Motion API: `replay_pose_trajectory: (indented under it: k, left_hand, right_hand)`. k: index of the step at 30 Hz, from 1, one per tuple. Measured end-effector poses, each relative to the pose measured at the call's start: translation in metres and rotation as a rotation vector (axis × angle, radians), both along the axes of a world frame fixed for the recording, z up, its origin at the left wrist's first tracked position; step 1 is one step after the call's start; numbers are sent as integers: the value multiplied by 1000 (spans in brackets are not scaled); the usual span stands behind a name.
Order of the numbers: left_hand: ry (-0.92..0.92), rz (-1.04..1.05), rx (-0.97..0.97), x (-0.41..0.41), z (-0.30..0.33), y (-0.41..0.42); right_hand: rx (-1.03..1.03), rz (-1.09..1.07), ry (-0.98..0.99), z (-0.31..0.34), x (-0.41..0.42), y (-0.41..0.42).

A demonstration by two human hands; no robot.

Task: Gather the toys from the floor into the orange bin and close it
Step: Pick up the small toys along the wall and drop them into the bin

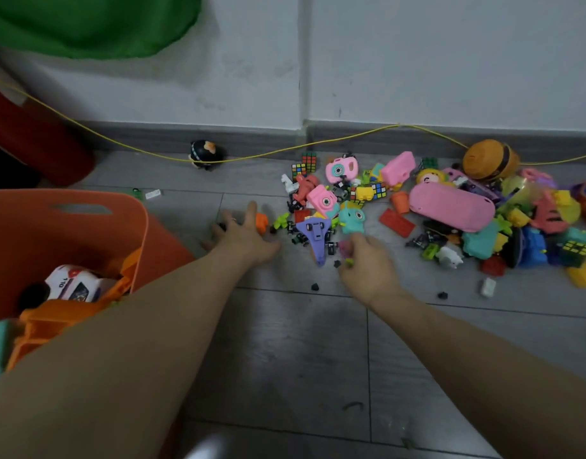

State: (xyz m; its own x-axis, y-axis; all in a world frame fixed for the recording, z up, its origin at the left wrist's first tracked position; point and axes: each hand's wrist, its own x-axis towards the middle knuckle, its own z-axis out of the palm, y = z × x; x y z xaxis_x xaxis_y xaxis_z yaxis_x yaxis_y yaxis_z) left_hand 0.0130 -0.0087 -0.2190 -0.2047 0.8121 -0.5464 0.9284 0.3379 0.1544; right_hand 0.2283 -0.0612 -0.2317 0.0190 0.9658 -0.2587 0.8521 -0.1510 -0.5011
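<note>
You see a smooth plastic bin (pixel 86 226), glossy plastic toys (pixel 450 207), matt grey wood-look floor (pixel 285 342), and green cloth (pixel 86 24).

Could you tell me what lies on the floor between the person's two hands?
In the head view, mostly bare grey floor tile separates the left hand from the right hand; the purple plastic toy plane lies just beyond the gap.
</note>
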Motion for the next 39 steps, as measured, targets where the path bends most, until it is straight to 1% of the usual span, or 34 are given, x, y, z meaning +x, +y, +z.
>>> replay_pose_trajectory:
  k: [2, 3, 7, 10, 13, 16, 20, 22, 26, 31, 34, 36, 39]
  left_hand:
    - [-14, 59, -43, -10, -6, 6]
    - [-22, 78, -66, -14, -8, 7]
    - [-21, 33, -108, -22, -16, 9]
    - [-9, -55, -12, -22, -23, 10]
    - [-36, -160, 111, -15, -26, 12]
    - [-36, -261, 183, -4, -30, 15]
    - [37, -434, 248, 3, -38, 15]
    - [74, -488, 262, 5, -42, 13]
    - [53, -514, 230, 6, -44, 14]
    - [55, -631, 221, 6, -32, 14]
    - [4, -636, 176, 3, -25, 11]
    - [-35, -611, 138, 1, -19, 8]
    - [-67, -579, 105, -3, 1, 7]
  right_hand:
    - [73, -97, -22, 2, 3, 13]
    - [81, -95, -48, 0, 4, 17]
    - [67, 25, -88, -13, -1, 16]
    - [59, 79, -132, -16, -13, 12]
    - [60, 180, -273, -18, -24, 12]
    - [72, 202, -413, -24, -33, 13]
    - [36, 189, -434, -23, -41, 25]
    - [20, 197, -449, -21, -45, 31]
    - [-17, 138, -401, -15, -57, 34]
    - [-195, 50, -317, -6, -56, 40]
    - [-220, 21, -233, -5, -48, 35]
    - [-228, -13, -161, -8, -42, 30]
    - [-248, -126, 31, -3, -35, 27]
